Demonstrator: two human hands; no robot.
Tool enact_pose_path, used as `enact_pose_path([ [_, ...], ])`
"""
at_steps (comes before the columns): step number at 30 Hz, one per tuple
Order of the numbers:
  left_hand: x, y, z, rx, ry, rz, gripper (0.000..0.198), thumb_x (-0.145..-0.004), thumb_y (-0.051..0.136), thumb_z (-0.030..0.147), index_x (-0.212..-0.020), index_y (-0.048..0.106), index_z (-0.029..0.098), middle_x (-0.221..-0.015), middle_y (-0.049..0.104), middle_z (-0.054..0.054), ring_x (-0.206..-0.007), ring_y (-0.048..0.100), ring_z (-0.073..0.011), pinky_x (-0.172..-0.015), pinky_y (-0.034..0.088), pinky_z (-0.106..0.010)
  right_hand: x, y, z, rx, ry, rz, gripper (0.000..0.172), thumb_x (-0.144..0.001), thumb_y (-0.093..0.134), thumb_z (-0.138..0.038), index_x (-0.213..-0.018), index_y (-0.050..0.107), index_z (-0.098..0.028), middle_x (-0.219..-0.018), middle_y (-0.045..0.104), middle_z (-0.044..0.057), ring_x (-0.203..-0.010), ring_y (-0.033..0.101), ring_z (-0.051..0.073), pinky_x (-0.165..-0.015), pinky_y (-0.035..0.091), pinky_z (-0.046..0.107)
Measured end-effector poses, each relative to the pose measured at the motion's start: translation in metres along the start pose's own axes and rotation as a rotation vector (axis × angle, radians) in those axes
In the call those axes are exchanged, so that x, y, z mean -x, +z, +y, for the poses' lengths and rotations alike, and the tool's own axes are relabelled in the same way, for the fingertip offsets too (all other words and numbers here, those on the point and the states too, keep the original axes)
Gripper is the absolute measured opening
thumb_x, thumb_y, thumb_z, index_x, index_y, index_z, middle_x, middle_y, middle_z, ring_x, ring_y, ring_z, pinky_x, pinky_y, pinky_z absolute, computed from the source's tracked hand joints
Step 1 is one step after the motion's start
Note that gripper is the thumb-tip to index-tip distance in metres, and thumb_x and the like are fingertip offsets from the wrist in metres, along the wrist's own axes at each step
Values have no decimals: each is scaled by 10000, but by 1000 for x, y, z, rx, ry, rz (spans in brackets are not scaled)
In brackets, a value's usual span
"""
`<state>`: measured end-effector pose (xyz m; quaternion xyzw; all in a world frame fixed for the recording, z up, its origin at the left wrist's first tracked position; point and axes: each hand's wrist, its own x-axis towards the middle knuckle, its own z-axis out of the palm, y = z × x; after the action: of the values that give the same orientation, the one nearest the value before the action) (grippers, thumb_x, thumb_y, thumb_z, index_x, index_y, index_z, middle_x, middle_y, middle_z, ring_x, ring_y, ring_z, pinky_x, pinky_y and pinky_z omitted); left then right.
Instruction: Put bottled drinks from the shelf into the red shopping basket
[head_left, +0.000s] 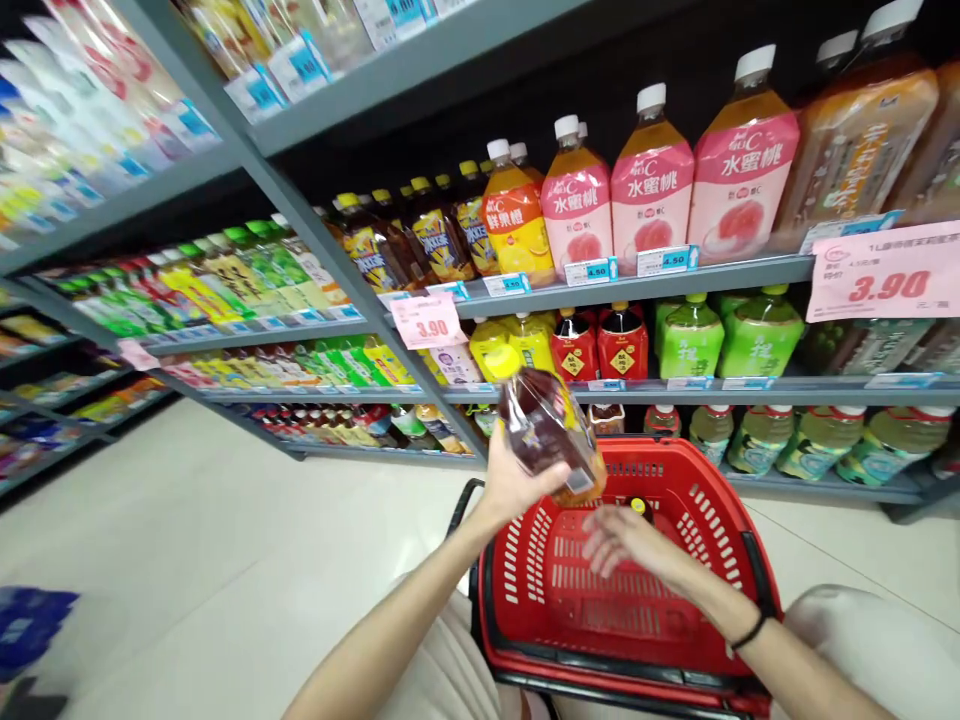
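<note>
bottle (551,430): clear glossy plastic | basket (750,545): red glossy plastic | shelf (637,288): matt grey metal

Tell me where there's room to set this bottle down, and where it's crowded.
The red basket's slotted floor is bare below the right hand, inside the near rim. Tiled floor lies open left of the basket. Crowded: the drink shelves, bottles packed side by side.

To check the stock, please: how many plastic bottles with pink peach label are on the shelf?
3. Left one, middle one, right one, in a row on the grey metal shelf. More may be hidden behind them.
</note>
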<state>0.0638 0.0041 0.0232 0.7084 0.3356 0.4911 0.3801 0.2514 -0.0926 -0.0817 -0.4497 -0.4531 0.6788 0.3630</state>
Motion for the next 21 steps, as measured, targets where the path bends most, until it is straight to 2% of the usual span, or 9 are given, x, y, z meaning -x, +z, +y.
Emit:
enact_pose_path([
  [2,33,21,-13,101,-110,-162,1026,-654,846,755,-1421,420,222,-1275,695,-165,-1134,730,-341,-1018,603,-527,-4,-9,-7,-353,35,157,401,-900,553,-569,-965,637,-182,-859,770,98,-751,739,229,-769,587,366],
  [3,46,30,-20,147,-150,-215,978,-679,840,728,-1406,423,224,-1274,695,-163,-1135,731,-339,-1019,603,-528,-4,-12,-7,-454,29,229,396,-888,592,-570,-966,646,-185,-860,776,87,-778,746,226,-802,592,360],
  [5,63,41,-32,173,-178,-269,928,-693,857,640,-1401,421,226,-1285,688,-157,-1160,721,-339,-1048,588,-538,-1,-14,-7,-545,8,313,411,-871,663,-597,-967,670,-197,-877,788,71,-849,757,231,-852,596,354],
  [6,67,44,-37,161,-173,-289,927,-686,874,580,-1410,416,228,-1299,680,-153,-1181,711,-339,-1074,573,-544,1,-12,-6,-564,11,314,443,-858,688,-629,-976,685,-203,-905,796,71,-900,761,242,-881,597,362],
  [8,70,43,-43,115,-138,-340,984,-656,897,454,-1461,379,229,-1369,643,-156,-1265,669,-349,-1145,522,-559,4,-3,-3,-585,37,277,534,-821,714,-706,-1012,720,-207,-983,809,79,-1020,757,273,-941,596,392],
  [10,69,39,-46,85,-94,-396,1121,-632,898,377,-1553,276,225,-1494,559,-184,-1407,572,-376,-1225,439,-583,5,7,2,-601,83,264,642,-779,705,-796,-1026,747,-205,-1023,813,92,-1097,745,300,-978,593,423],
  [13,70,32,-50,51,-66,-449,1283,-662,887,384,-1650,85,219,-1630,408,-227,-1547,409,-413,-1279,348,-618,3,15,10,-601,131,263,751,-728,678,-892,-1024,769,-208,-1039,816,108,-1134,738,320,-1016,583,457],
  [17,82,28,-64,-10,-105,-478,1266,-707,885,434,-1662,75,246,-1616,411,-221,-1511,460,-419,-1244,404,-615,-1,12,15,-552,142,313,781,-684,700,-922,-1001,781,-213,-1060,818,95,-1189,718,325,-1100,534,474],
  [21,87,30,-67,-30,-124,-429,1250,-691,900,444,-1651,121,263,-1583,461,-197,-1462,521,-396,-1217,448,-584,-1,11,11,-484,107,369,791,-715,696,-918,-1087,798,-227,-1154,808,66,-1292,665,319,-1240,401,479],
])
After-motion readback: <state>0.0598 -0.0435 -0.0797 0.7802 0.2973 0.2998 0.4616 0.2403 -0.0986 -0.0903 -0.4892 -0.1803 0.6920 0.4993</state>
